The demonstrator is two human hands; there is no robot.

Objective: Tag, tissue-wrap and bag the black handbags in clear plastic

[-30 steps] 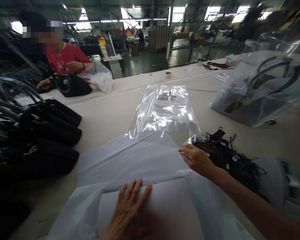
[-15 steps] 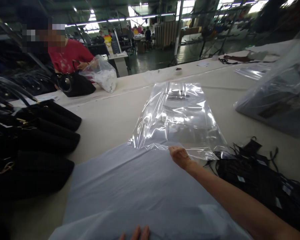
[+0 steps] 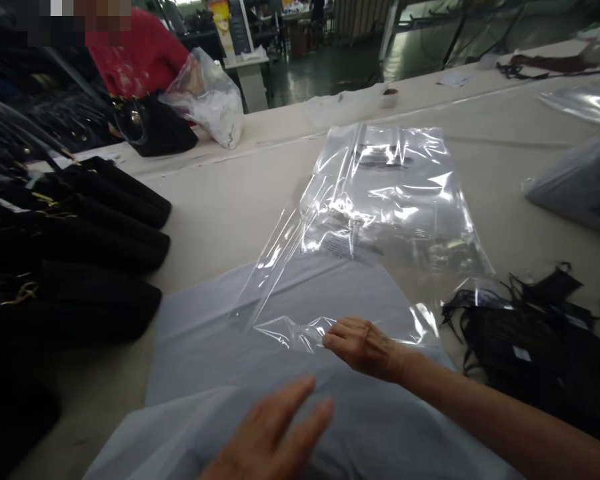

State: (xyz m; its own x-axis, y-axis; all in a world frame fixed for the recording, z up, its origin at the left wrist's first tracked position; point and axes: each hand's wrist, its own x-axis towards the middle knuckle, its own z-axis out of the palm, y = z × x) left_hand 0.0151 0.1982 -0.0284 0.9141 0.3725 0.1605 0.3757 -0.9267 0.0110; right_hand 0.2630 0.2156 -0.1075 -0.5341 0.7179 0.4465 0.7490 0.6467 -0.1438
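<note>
The right hand's point(image 3: 364, 343) fingers are closing on the near edge of the clear plastic sheeting point(image 3: 405, 207), bunching it there. The left hand point(image 3: 275, 437), blurred, is hovering with its fingers spread, holding nothing, over the grey-blue sheet point(image 3: 290, 380). The plastic is lying partly on that sheet and partly on the pale surface point(image 3: 230, 213), its right corner reaching black straps point(image 3: 535, 353). A strip of surface is giving room between the plastic's left edge and the row of black handbags point(image 3: 115, 293). Compared with half a second ago, the plastic's near edge is lying closer to the person, covering more of the sheet, and more of the left hand is showing. Farther off, beside a co-worker in red point(image 3: 135, 53), a transparent bag point(image 3: 215, 110) is holding crumpled white material.
</note>
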